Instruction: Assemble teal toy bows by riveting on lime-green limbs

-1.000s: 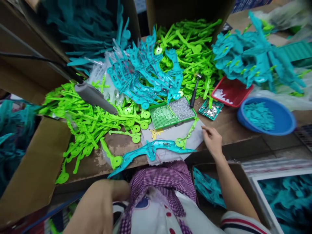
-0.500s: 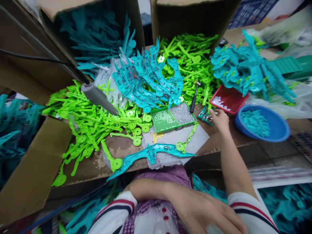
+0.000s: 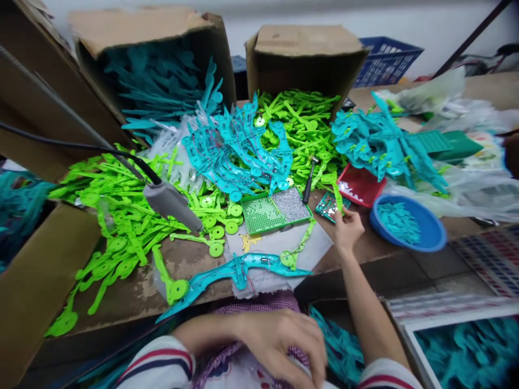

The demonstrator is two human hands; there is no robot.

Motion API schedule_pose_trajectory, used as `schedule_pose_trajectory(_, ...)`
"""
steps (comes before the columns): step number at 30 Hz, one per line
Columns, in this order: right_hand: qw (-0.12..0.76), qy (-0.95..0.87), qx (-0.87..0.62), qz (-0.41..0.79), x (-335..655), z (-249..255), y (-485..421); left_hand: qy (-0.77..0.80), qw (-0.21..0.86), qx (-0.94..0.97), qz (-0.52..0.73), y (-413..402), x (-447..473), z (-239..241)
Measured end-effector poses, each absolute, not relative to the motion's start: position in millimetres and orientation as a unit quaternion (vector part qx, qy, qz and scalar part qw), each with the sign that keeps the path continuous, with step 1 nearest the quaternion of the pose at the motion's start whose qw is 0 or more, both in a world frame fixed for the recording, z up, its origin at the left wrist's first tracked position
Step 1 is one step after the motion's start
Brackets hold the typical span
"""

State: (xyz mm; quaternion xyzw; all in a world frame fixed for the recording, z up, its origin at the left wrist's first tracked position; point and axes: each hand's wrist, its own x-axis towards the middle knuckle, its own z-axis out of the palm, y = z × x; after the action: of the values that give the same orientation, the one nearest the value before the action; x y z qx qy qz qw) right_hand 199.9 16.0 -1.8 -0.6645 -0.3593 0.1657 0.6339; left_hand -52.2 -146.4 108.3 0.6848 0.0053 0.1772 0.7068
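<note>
My right hand (image 3: 347,229) is over the table's right part, fingers pinched on the lower end of a lime-green plastic strip (image 3: 337,195). Just left of it lies a green tray of small metal parts (image 3: 325,207). My left hand (image 3: 290,343) is bent over my lap, slightly blurred, its fingers loosely curved and apart, with nothing visible in them. In front of me a turquoise bow-shaped plastic shell (image 3: 219,270) with thin wires lies on a white cloth (image 3: 312,243). Lime-green arms with round ends (image 3: 177,292) rest at both its ends.
A green tray of beads and screws (image 3: 278,210), a hammer (image 3: 310,181), a red tray (image 3: 367,189) and a blue bowl (image 3: 432,232) stand nearby. Green parts (image 3: 117,216) and turquoise shells (image 3: 239,146) are heaped behind. A grey tool (image 3: 172,208) hangs at left, before cardboard boxes (image 3: 308,40).
The view has tilted up and shifted right. My right hand has drawn back slightly from the small tray, the green strip at its fingertips. My left hand's fingers have curved downward.
</note>
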Motion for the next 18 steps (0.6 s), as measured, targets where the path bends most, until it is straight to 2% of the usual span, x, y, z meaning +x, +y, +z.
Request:
schedule_pose_trajectory(3,0.676,-0.339,-0.633,0.164,179.4,-2.1,-16.8,0.187,0.674,0.675,0.236,-160.7,-92.8,89.5)
schedule_pose_trajectory(7,0.738,-0.294,-0.576,0.190,165.1,10.2,-49.0,0.314,0.633,0.663,0.247,-179.1,-128.9,66.7)
schedule_pose_trajectory(11,0.752,-0.273,-0.564,0.205,159.8,20.7,-66.0,0.370,0.581,0.682,0.247,-179.5,-131.3,59.2)
schedule_pose_trajectory(14,0.746,-0.278,-0.562,0.226,157.1,26.2,-72.4,0.388,0.525,0.695,0.301,-170.4,-121.3,59.4)
schedule_pose_trajectory(18,0.742,-0.280,-0.559,0.243,140.7,56.4,-70.0,0.417,0.393,0.726,0.381,-155.3,-111.1,57.3)
